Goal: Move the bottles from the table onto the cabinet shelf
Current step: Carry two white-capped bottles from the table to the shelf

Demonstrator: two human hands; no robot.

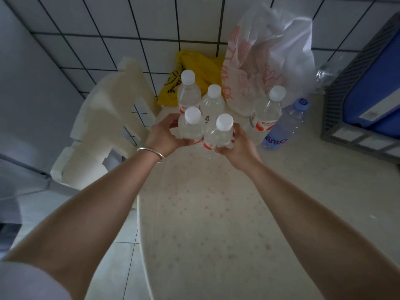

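Your left hand (161, 137) grips one white-capped water bottle (191, 124), right hand (240, 146) grips its neighbour (219, 133). Lift both straight up. Avoid the two bottles (211, 102) just behind them.

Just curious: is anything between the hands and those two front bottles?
No. The left hand already grips one front bottle, the right hand the other. The cabinet shelf isn't in view.
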